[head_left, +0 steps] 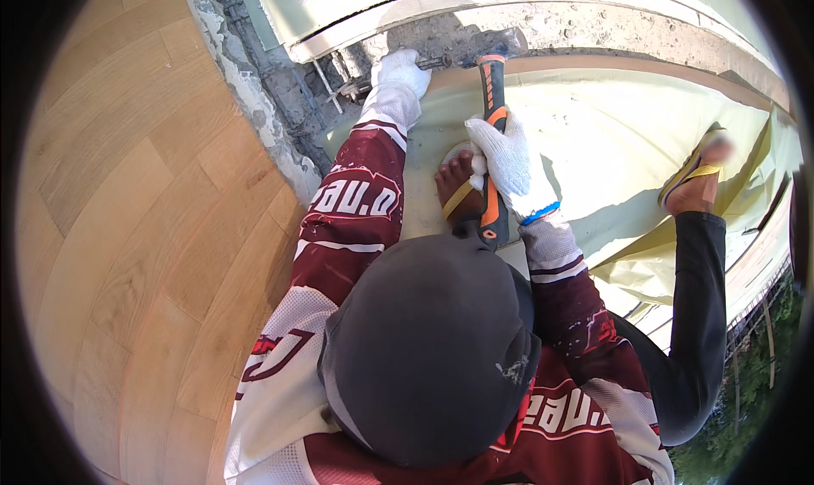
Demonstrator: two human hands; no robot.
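My left hand (403, 71), in a white knit glove, is closed around a dark metal chisel (437, 63) over the rough concrete strip. The chisel's butt end sticks out to the right, and most of its shaft is hidden in the glove. My right hand (507, 158), gloved too, grips the lower handle of a hammer (492, 91) with an orange and black handle. The grey hammer head lies just right of the chisel's end; whether they touch I cannot tell. Thin metal rods (328, 86) stick out of the concrete beside my left hand.
Wood plank flooring (136, 231) spreads on the left, bordered by a broken concrete edge (246, 95). Pale green sheeting (593, 137) covers the surface under my sandalled feet (458, 180). A concrete ledge (610, 23) curves along the far side. Greenery (755, 392) shows at lower right.
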